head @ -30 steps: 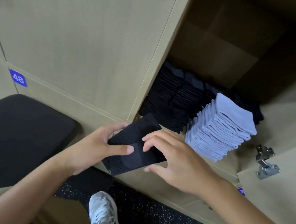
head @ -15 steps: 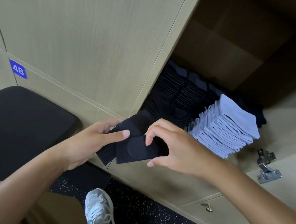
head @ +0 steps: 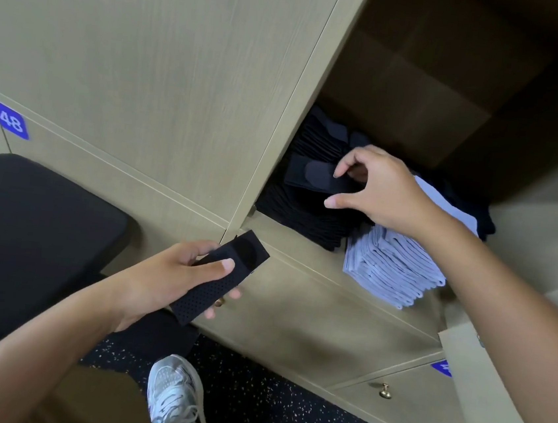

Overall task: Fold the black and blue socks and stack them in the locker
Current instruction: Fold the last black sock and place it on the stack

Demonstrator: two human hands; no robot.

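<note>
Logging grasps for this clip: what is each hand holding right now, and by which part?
Left hand grips a black sock around its middle. Right hand pinches another folded black sock by its right end, over the black stack.

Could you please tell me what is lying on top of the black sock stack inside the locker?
One folded black sock lies there, the right hand at its end; the hand covers that end.

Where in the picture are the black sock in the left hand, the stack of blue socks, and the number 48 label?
black sock in the left hand (head: pixel 226 274), head view, on its perforated middle.
stack of blue socks (head: pixel 391 271), head view, on the layered folded edges.
number 48 label (head: pixel 10 120), head view, on the printed digits.
</note>
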